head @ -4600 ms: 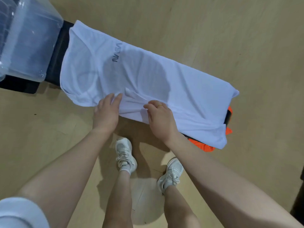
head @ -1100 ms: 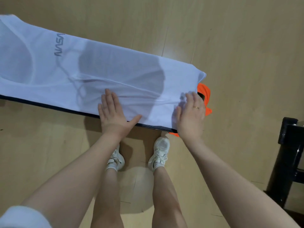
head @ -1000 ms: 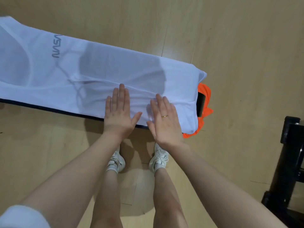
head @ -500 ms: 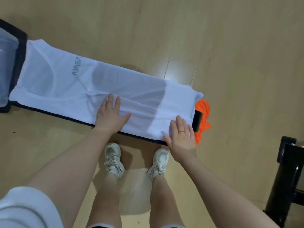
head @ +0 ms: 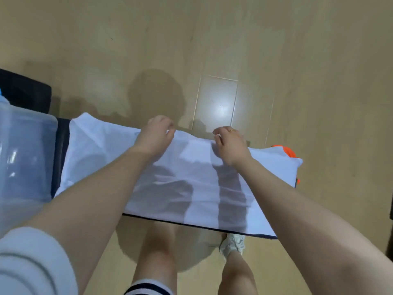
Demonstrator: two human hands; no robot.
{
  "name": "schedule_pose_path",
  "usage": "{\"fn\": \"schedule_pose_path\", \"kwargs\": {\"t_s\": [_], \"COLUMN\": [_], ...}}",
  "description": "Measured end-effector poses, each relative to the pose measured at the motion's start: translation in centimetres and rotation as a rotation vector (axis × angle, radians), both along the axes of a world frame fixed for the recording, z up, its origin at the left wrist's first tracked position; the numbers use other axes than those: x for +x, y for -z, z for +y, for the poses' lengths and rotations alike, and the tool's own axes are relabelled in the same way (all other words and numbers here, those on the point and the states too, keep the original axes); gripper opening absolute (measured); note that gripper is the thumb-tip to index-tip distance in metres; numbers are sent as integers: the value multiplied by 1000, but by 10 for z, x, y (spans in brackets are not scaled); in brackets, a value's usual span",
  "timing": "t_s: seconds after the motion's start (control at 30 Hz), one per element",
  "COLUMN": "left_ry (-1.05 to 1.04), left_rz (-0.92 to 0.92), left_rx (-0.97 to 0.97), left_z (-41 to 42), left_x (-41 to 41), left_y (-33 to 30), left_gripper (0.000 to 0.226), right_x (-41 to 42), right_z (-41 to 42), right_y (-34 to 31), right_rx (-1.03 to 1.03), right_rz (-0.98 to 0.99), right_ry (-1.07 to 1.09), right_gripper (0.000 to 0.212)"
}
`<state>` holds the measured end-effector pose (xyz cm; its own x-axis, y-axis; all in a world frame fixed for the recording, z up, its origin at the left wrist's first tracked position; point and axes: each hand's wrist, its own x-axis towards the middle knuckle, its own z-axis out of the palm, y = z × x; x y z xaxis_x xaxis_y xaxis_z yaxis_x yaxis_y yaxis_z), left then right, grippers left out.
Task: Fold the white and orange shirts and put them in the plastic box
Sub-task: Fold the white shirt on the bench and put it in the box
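White shirt [head: 191,177] spread flat along a narrow dark bench [head: 61,145], covering it from the near edge to the far edge, hem end toward the right end. Pinched at the far edge by both hands: left hand [head: 155,135] with fingers curled down over the cloth, right hand [head: 230,143] the same, just beside it, fingertips tucked under the fabric's border. Orange shirt [head: 288,151] barely peeking out at the right end, mostly buried under the white one. Plastic box [head: 23,158] standing at the left end, close to the collar side. Probably at the start of folding the far long side over toward the near edge. Risks from here: with both grips close together near the middle, likely sagging of the unheld collar and hem ends, giving a crooked fold; thin fabric liable to slide off the narrow top toward the floor [head: 276,60] if pulled too hard; orange shirt possibly dragged along or knocked off the right end.
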<state>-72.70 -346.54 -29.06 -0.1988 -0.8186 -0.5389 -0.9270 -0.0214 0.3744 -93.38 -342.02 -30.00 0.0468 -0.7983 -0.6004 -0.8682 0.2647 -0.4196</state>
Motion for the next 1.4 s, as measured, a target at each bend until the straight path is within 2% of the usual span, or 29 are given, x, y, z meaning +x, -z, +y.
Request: {"fn": "schedule_pose_path", "kwargs": {"t_s": [0.17, 0.27, 0.33, 0.43, 0.5, 0.57, 0.63, 0.7, 0.77, 0.83, 0.93, 1.03, 1.13, 1.2, 1.27, 1.3, 1.37, 1.4], "left_ry": [53, 105, 146, 234, 312, 340, 249, 54, -52, -69, -38, 81, 354, 515, 646, 664, 510, 406], "left_rz": [34, 50, 69, 42, -11, 15, 102, 239, 355, 429, 459, 368, 302, 175, -53, -193, -446, -506], "left_rx": [199, 377, 523, 838, 936, 897, 758, 683, 660, 599, 404, 107, -150, -212, -187, -106, 108, 155], "left_z": [-49, -63, -69, -77, -80, -80, -80, -80, -81, -80, -70, -42, -4, 24, 52, 64, 83, 89], "left_x": [7, 4, 3, 6, 10, 13, 14, 15, 17, 17, 13, 13, 16, 21, 22, 19, 9, 3], "left_y": [42, 73, 88, 94, 95, 97, 96, 87, 69, 46, 10, -16, -28, -25, -18, -19, -23, -24], "left_gripper": [31, 40, 38, 36, 36, 34, 25, 17, 11, 12, 21, 35, 32, 23, 25, 25, 28, 32], "right_x": [17, 21, 21, 19, 17, 15, 11, 7, -1, -10, -18, -18, -7, -3, -4, -6, -15, -22], "right_z": [-42, -54, -60, -68, -71, -75, -77, -78, -79, -75, -60, -31, 10, 40, 68, 76, 85, 86], "right_y": [38, 58, 70, 78, 81, 81, 80, 70, 53, 35, 1, -26, -48, -46, -33, -30, -21, -18], "right_rx": [216, 291, 396, 634, 745, 765, 703, 581, 412, 238, 47, -76, -208, -283, -284, -288, -343, -383], "right_rz": [-159, -173, -152, -181, -184, -170, -163, -139, -112, -80, -51, 90, 235, 272, 271, 281, 298, 320], "right_ry": [91, -30, -82, -13, 2, -31, -41, 4, 45, 0, -70, -226, -405, -466, -519, -522, -496, -480], "right_gripper": [25, 21, 22, 24, 30, 31, 21, 20, 20, 12, 16, 19, 22, 25, 32, 33, 31, 30]}}
